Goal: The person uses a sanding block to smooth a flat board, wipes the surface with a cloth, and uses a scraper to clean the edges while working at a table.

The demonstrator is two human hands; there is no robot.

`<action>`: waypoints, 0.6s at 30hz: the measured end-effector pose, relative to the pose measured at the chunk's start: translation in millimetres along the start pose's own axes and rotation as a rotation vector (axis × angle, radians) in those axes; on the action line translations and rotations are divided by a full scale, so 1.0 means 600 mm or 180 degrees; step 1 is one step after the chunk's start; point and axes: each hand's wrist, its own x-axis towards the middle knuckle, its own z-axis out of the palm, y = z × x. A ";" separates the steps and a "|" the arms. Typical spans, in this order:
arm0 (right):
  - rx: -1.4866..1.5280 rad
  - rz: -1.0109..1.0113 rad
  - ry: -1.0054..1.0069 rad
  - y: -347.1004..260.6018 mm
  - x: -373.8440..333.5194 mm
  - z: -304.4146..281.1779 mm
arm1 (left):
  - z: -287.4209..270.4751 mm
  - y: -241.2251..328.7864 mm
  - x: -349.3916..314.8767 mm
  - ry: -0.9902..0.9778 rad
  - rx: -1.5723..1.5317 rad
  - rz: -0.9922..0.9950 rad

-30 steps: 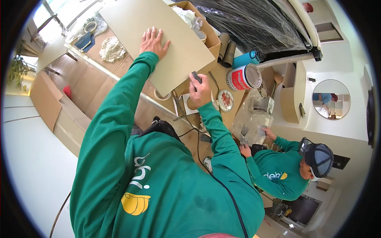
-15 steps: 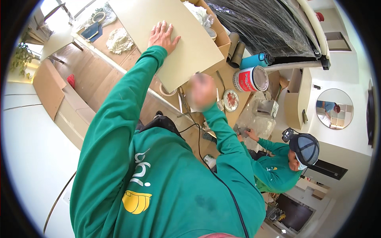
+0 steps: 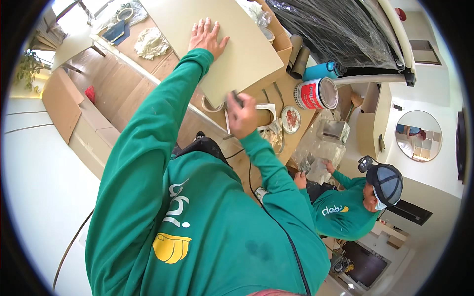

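Observation:
A cream-coloured panel (image 3: 237,54) lies on the worktable (image 3: 291,93). My left hand (image 3: 210,39) rests flat on its top, fingers stretched and spread. At the panel's near edge, my right hand (image 3: 243,117) is closed around a small dark block (image 3: 238,100); its exact kind I cannot make out. Partly behind that hand is a white-edged square piece (image 3: 270,108) with something brown in it. A roll of tape (image 3: 211,104) sits at the panel's near left corner. To the right of my hand is a white dish (image 3: 291,120) with reddish bits.
Right of the panel stand a paint can (image 3: 316,93), a blue bottle (image 3: 318,71) and dark brown rolls (image 3: 298,61). A cardboard box (image 3: 281,42) adjoins the panel. A crumpled cloth (image 3: 151,43) lies left. A co-worker (image 3: 345,207) works at the right; a black cable (image 3: 276,224) crosses my front.
My right hand, smeared by motion before, has moved slightly left and now shows the dark block clearly. My left hand stays on the panel. The co-worker's hands have shifted; the view has moved slightly.

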 end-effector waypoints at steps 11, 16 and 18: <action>-0.0244 -0.0028 0.0580 -0.024 -0.017 -0.004 | -0.003 -0.001 0.001 0.0029 0.0048 -0.0032; -0.0493 -0.0223 0.0155 -0.063 -0.044 0.027 | 0.003 -0.002 0.000 0.0146 -0.0042 -0.0010; -0.0585 -0.0368 0.0171 -0.048 -0.043 0.023 | 0.001 0.000 -0.001 0.0091 0.0045 -0.0014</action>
